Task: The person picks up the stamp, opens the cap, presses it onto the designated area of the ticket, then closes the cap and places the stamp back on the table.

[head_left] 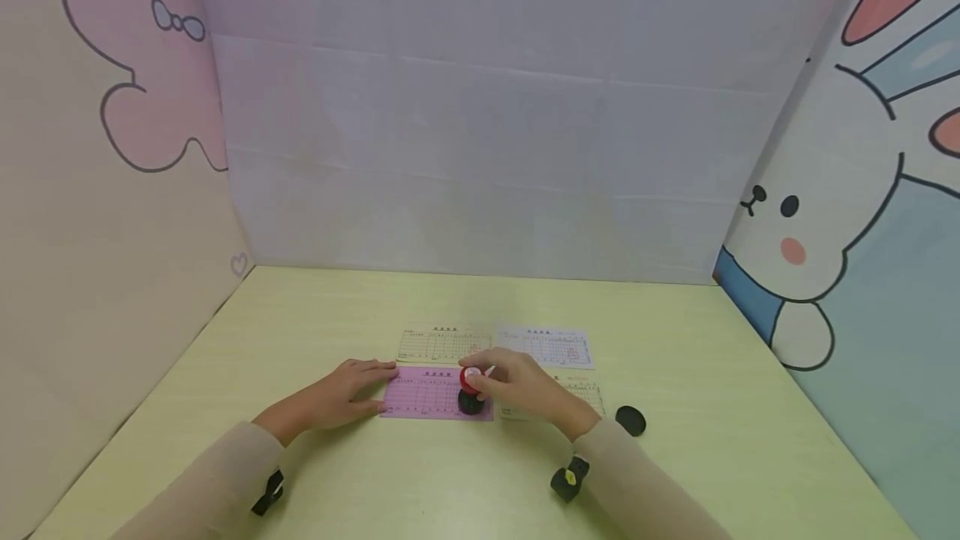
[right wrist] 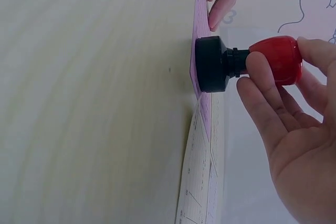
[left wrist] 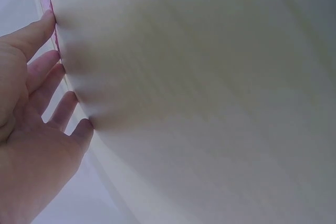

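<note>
A stamp [right wrist: 275, 60] with a red knob and a round black base stands on a pink printed form [head_left: 420, 392], toward the form's right end. My right hand [head_left: 517, 382] holds the red knob between thumb and fingers; in the right wrist view the black base meets the paper. At the pink form's left edge rests my left hand [head_left: 341, 394], its fingers spread and fairly straight, fingertips touching the paper and table. The left wrist view shows these fingertips [left wrist: 84, 129] along the surface.
Behind the pink form lie a cream form [head_left: 442, 346] and a white form [head_left: 543, 347]. Another cream form [head_left: 585, 390] is partly under my right hand. A round black cap [head_left: 631, 420] lies at the right on the table [head_left: 720, 373]. Walls rise at the back and sides.
</note>
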### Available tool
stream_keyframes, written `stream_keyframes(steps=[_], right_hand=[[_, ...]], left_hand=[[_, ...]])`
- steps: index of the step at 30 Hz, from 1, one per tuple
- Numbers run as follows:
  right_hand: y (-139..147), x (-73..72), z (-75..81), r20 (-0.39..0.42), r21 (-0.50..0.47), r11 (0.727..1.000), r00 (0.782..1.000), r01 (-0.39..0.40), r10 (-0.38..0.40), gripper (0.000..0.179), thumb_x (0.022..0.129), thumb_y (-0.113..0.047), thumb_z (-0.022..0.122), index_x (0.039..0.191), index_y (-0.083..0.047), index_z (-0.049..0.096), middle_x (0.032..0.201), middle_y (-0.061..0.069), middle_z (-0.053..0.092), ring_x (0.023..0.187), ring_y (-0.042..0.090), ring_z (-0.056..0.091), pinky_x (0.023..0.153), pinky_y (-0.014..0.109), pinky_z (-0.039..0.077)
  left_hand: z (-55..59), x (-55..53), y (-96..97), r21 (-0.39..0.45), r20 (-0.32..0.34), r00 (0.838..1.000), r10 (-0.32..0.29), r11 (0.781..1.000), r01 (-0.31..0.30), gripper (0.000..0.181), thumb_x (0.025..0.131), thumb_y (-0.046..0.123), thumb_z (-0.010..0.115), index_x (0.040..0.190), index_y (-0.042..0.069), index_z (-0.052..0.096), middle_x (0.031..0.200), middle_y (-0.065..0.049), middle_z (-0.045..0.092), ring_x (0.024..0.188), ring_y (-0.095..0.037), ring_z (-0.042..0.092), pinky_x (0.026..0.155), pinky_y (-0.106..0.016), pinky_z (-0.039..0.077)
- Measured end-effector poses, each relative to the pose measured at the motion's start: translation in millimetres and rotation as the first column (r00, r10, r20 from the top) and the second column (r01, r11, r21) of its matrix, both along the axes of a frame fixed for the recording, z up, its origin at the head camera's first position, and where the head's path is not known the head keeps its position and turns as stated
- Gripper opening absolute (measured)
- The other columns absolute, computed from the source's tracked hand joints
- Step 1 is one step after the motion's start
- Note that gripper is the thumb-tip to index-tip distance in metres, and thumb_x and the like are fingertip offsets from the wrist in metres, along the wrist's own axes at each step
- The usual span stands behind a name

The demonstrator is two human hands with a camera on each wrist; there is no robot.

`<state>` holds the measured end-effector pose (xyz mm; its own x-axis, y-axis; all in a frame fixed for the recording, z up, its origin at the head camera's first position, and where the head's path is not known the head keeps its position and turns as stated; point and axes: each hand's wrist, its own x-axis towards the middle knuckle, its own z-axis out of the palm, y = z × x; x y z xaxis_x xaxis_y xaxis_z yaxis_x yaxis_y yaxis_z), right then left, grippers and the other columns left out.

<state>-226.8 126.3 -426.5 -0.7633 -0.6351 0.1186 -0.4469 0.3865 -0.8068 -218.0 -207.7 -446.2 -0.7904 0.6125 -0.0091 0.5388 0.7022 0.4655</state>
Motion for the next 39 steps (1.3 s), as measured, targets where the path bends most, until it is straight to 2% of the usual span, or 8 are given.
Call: stream_keyframes(steps=[17,26,34,39], right_hand=[[-3.7,2.0,1.2,0.04,0.009,1.0,0.999,-0.013,0.013,0.037,0.103,-0.028,0.059,0.131,-0.004,0.064,0.109,0.0,0.062,0.085,0.012,0.065,0.077,0.027,0.054],[-6.1,2.8,6.5,0.025,0.06,0.998,1.0,0.002,-0.003,0.038,0.104,-0.028,0.057,0.132,-0.004,0.063,0.109,-0.002,0.06,0.086,0.011,0.063,0.076,0.026,0.054],[-7.5,4.8,3.0,0.025,0.044,0.999,1.0,0.013,-0.014,0.037,0.104,-0.027,0.057,0.131,-0.003,0.063,0.111,-0.001,0.06,0.088,0.012,0.063,0.078,0.026,0.054],[-7.3,7.0,6.3,0.029,0.06,0.998,0.999,0.016,-0.018,0.037,0.105,-0.027,0.056,0.132,-0.003,0.062,0.111,-0.001,0.06,0.088,0.012,0.063,0.077,0.026,0.054]], left_hand=[[0.6,0.6,-1.2,-0.004,-0.005,1.0,0.001,1.0,-0.001,0.057,0.099,0.03,0.064,0.146,0.0,0.049,0.153,-0.018,0.043,0.137,-0.047,0.037,0.109,-0.063,0.032],[4.5,1.7,1.1,-0.01,-0.012,1.0,0.002,1.0,-0.002,0.056,0.099,0.028,0.064,0.145,0.0,0.05,0.152,-0.018,0.044,0.137,-0.047,0.037,0.109,-0.063,0.032],[4.6,1.9,1.9,-0.008,-0.006,1.0,0.002,1.0,-0.002,0.056,0.098,0.027,0.065,0.145,0.0,0.05,0.152,-0.018,0.045,0.136,-0.046,0.037,0.108,-0.063,0.033],[3.8,1.2,2.0,-0.007,0.0,1.0,0.0,1.0,0.0,0.056,0.099,0.028,0.065,0.146,0.0,0.05,0.152,-0.018,0.044,0.137,-0.047,0.036,0.109,-0.063,0.032]])
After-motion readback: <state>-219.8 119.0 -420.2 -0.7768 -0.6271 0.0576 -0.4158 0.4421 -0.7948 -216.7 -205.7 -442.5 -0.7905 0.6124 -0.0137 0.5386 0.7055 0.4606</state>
